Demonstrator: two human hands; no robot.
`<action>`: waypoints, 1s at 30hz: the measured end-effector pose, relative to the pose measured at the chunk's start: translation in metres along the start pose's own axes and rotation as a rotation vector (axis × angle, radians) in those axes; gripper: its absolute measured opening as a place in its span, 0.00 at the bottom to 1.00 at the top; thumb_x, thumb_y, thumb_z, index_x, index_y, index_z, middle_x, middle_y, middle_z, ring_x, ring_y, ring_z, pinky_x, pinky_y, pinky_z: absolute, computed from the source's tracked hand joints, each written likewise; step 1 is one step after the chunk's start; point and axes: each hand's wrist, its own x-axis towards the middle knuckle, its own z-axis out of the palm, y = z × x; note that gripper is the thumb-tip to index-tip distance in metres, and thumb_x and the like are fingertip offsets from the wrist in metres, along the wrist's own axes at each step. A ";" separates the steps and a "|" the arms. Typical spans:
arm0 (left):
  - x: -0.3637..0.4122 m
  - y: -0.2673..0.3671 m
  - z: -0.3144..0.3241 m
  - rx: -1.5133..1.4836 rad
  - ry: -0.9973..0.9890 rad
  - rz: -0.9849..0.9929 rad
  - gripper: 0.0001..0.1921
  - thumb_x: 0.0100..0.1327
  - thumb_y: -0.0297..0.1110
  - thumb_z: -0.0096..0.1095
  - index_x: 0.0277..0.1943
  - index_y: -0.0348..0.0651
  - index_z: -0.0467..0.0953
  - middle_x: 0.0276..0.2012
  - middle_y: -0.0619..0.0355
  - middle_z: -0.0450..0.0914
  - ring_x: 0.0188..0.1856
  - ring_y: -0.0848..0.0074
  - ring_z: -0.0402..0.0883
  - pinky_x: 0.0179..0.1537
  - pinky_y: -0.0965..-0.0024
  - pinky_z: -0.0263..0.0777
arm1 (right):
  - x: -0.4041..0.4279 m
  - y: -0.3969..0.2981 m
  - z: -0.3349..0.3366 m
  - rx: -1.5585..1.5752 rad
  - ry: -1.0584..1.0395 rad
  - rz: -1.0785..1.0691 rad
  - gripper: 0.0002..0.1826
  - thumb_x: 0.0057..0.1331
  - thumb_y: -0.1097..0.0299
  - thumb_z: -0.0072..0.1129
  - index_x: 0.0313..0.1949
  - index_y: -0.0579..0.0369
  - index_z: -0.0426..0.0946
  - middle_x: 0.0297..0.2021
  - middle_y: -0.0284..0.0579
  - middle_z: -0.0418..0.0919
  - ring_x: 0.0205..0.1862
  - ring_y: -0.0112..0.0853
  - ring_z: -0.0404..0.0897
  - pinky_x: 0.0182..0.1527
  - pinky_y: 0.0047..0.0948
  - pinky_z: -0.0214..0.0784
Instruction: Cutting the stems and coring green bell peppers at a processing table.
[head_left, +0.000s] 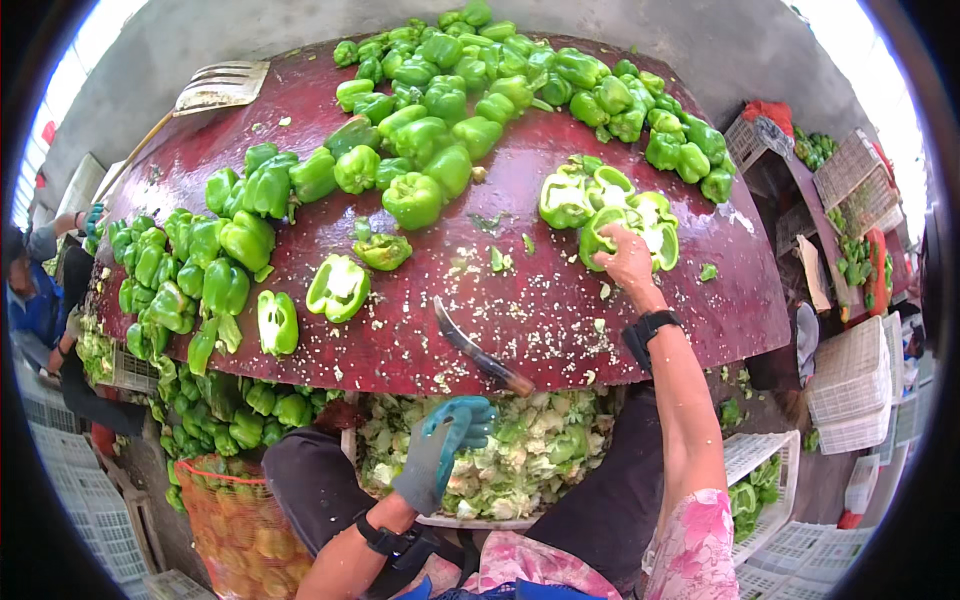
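Observation:
My bare right hand (628, 259) is at a cluster of cut green bell peppers, its fingers gripping the rim of one pepper half (592, 238). Other cut halves (566, 199) lie against it, their pale insides showing. My left hand (450, 442), in a grey and teal coated glove, hangs empty below the table edge, above a crate of pepper cores and trimmings (525, 465). Between the hands, a curved knife (480, 352) lies on the seed-strewn red table (420, 352). Left of the knife are two more cut pepper pieces (339, 289) (277, 322).
Whole green bell peppers (420, 139) are heaped across the table's back and left. A wooden-handled slotted scoop (217, 86) rests at the far left. A filled orange mesh sack (240, 517) stands by my left knee. Plastic crates (851, 382) line the right; another person (37, 292) sits left.

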 end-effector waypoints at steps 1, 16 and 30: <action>0.001 0.003 0.004 -0.020 0.012 0.010 0.22 0.73 0.45 0.54 0.56 0.33 0.74 0.47 0.51 0.81 0.44 0.72 0.82 0.47 0.67 0.76 | -0.001 0.002 -0.003 0.144 0.023 0.020 0.23 0.52 0.67 0.65 0.50 0.53 0.76 0.39 0.53 0.80 0.47 0.45 0.80 0.50 0.41 0.72; 0.006 -0.012 0.006 -0.788 -0.327 -0.188 0.22 0.69 0.49 0.55 0.60 0.49 0.71 0.54 0.60 0.79 0.53 0.73 0.79 0.57 0.65 0.72 | -0.191 -0.168 -0.056 0.560 -0.351 -0.607 0.24 0.51 0.69 0.65 0.49 0.49 0.73 0.44 0.45 0.75 0.39 0.40 0.80 0.39 0.38 0.73; -0.001 -0.043 -0.006 -0.728 -0.325 -0.124 0.17 0.70 0.45 0.52 0.57 0.48 0.70 0.49 0.60 0.79 0.49 0.75 0.80 0.53 0.67 0.76 | -0.215 -0.181 -0.036 0.624 -0.230 -0.505 0.09 0.58 0.73 0.63 0.38 0.55 0.77 0.31 0.45 0.75 0.30 0.41 0.77 0.31 0.37 0.68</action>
